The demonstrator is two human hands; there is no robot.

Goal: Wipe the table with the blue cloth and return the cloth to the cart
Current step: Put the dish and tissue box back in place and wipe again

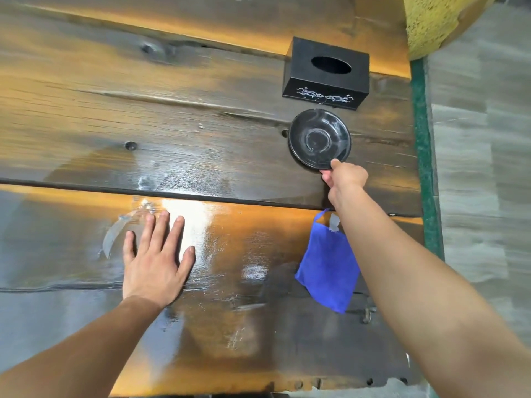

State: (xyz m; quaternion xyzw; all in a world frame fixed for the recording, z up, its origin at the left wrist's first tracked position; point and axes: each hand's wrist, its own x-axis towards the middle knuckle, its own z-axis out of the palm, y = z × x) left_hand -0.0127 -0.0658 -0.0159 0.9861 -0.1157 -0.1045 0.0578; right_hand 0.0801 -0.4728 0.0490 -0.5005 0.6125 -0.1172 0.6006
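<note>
The blue cloth lies crumpled on the dark wooden table, near its right side, partly under my right forearm. My right hand reaches past the cloth and pinches the near rim of a black round dish. My left hand rests flat on the table with fingers spread, left of the cloth, holding nothing. Wet, shiny streaks show on the wood around my left hand. The cart is not in view.
A black tissue box stands just beyond the dish. The table's right edge has a green strip, with grey floor beyond. A yellow speckled object sits at the top right corner.
</note>
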